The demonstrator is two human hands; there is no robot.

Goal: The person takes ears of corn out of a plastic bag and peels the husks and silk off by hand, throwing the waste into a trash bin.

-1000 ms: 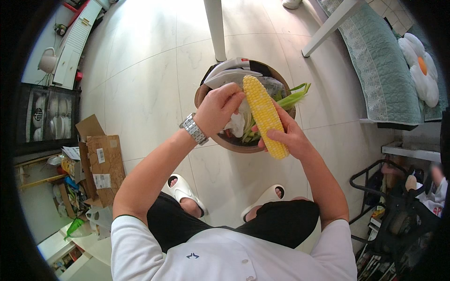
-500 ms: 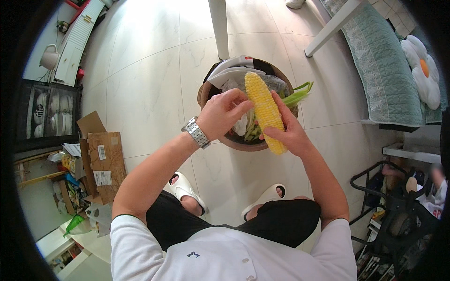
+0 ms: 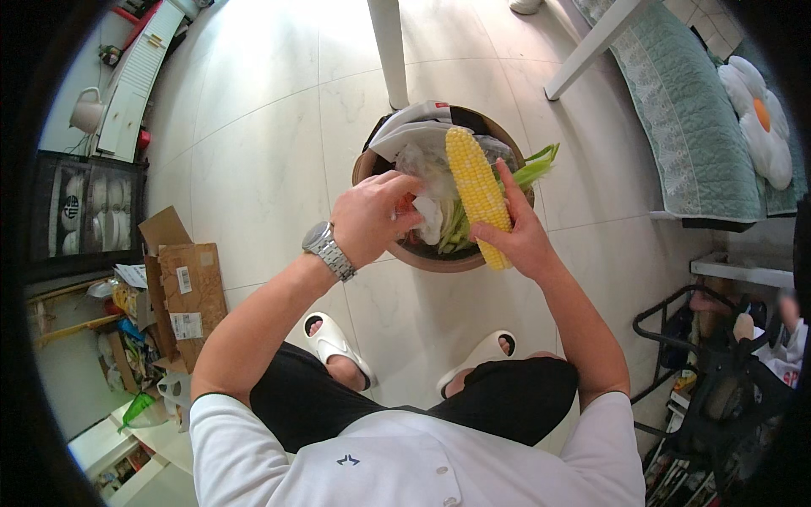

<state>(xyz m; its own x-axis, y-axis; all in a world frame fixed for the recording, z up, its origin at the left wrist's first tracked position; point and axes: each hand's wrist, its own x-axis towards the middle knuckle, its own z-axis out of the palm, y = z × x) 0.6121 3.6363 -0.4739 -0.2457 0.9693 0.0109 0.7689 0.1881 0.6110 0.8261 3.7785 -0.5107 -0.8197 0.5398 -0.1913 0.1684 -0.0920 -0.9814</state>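
My right hand (image 3: 524, 235) is closed round the lower part of a husked ear of corn (image 3: 478, 182), thumb across its near side. The yellow ear stands slanted over a round brown waste bin (image 3: 460, 264), bare of leaves. To the left of the ear, my left hand (image 3: 372, 218) hovers over the bin's left side. Its fingers are half curled, with a gap between thumb and forefinger, and I see nothing held there. Green husks (image 3: 454, 232) and crumpled clear plastic (image 3: 422, 169) lie in the bin. A leafy green piece (image 3: 538, 165) sticks out over its right rim.
White table legs (image 3: 390, 59) stand just beyond the bin. An opened cardboard box (image 3: 193, 291) sits at the left. On the right are a green quilted seat (image 3: 676, 127) with a flower cushion (image 3: 754, 118) and a black metal frame (image 3: 676, 338). My white slippers (image 3: 338, 342) are below the bin.
My left hand has drawn away from the ear, moving left and slightly nearer, and its fingers have parted. My right hand keeps the corn in nearly the same place.
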